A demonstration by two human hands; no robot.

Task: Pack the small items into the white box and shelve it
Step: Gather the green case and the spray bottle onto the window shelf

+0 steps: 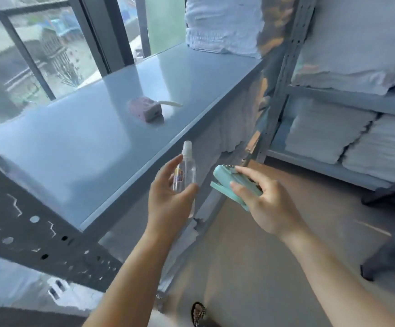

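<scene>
Left hand (168, 194) loosely cups clear spray bottle (184, 171), fingers half spread; right hand (262, 199) pinches teal stapler (234, 182). Bottle probably light, slick: grip mid-body. Pink item (145, 109) on shelf (73, 147) beyond left hand. White box not visible.

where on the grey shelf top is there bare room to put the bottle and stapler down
Shelf top is bare from its near edge to the pink item, and between that and the white stack. Left hand holds the spray bottle, right hand the teal stapler. The right-hand racks are crowded with folded linen.
</scene>
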